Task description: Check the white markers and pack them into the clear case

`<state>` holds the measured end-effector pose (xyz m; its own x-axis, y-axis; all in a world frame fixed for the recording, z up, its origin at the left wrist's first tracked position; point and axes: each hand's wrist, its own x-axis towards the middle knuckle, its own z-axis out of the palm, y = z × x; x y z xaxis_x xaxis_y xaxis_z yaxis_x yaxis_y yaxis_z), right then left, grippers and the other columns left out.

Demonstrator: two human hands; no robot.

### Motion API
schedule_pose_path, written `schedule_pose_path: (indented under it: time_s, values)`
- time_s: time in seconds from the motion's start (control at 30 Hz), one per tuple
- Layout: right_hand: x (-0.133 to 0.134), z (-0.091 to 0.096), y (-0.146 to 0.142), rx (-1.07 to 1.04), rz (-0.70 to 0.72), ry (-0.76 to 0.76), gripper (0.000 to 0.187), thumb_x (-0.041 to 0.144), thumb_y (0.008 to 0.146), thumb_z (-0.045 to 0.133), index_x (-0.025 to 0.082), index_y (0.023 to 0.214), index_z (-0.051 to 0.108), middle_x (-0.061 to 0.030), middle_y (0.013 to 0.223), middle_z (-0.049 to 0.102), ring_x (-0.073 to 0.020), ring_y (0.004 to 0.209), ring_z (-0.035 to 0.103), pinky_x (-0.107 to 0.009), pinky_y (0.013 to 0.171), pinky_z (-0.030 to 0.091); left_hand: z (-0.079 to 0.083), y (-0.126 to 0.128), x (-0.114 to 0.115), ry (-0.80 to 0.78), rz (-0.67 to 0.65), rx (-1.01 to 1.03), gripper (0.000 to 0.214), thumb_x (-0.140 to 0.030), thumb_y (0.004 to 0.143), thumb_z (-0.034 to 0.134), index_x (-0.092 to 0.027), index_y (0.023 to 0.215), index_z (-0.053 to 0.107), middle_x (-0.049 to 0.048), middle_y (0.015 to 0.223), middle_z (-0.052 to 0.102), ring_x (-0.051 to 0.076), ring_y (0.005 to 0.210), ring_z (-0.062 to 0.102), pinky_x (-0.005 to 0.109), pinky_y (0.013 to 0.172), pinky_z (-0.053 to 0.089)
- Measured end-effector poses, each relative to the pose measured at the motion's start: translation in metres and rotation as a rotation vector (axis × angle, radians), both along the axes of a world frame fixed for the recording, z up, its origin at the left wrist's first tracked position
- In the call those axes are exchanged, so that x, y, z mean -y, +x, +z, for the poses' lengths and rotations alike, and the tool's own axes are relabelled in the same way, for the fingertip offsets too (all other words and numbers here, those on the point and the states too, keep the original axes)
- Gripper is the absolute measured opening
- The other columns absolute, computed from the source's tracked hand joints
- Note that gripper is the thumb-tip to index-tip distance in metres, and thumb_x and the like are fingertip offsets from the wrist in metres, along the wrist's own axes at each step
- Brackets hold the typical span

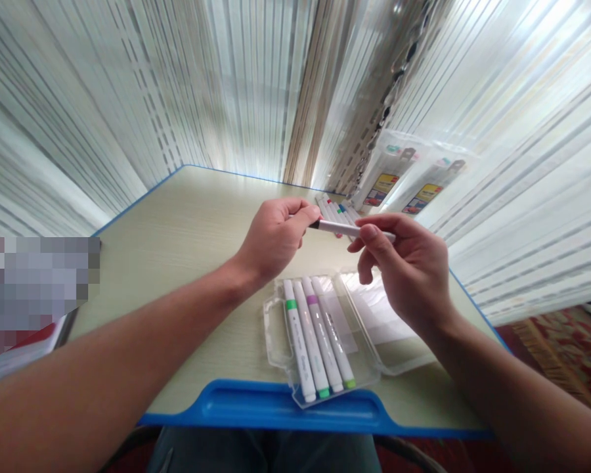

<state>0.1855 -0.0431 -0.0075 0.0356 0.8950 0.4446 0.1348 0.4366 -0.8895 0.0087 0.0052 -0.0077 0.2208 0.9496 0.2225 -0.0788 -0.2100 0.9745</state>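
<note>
My left hand (274, 238) and my right hand (408, 269) hold one white marker (342, 228) between them, above the middle of the desk. The left fingers pinch its dark end; the right thumb and fingers grip its barrel. Below the hands a clear plastic case (276, 328) lies open, its lid (381, 315) folded out to the right. Three white markers (318, 341) with green and purple bands lie side by side in it.
A light wooden desk (187, 230) with a blue rim and front tray (276, 407). Several loose markers (335, 210) lie at the far edge, next to two clear packets (408, 177) leaning on striped curtains. A blurred patch sits at left.
</note>
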Motion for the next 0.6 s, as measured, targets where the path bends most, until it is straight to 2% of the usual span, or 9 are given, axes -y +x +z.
schedule_pose_path:
  time_s: [0.33, 0.6]
  values:
    - [-0.0024, -0.0033, 0.0041, -0.098, 0.037, -0.007, 0.018, 0.033, 0.097, 0.063, 0.019, 0.102, 0.073, -0.0052, 0.089, 0.076, -0.0073, 0.042, 0.058, -0.022, 0.035, 0.039, 0.0036, 0.0014, -0.0009, -0.127, 0.009, 0.141, 0.021, -0.021, 0.092, 0.054, -0.016, 0.072, 0.055, -0.0081, 0.047, 0.034, 0.004, 0.038, 0.029, 0.019, 0.039, 0.02]
    - [-0.0018, -0.0029, 0.0026, -0.051, -0.006, -0.004, 0.025, 0.042, 0.095, 0.066, 0.018, 0.099, 0.072, -0.0052, 0.082, 0.077, -0.0089, 0.041, 0.059, -0.022, 0.032, 0.041, 0.0015, 0.0012, -0.0023, -0.128, 0.013, 0.124, 0.021, -0.024, 0.095, 0.052, -0.017, 0.075, 0.056, -0.0085, 0.046, 0.032, 0.005, 0.037, 0.028, 0.019, 0.038, 0.019]
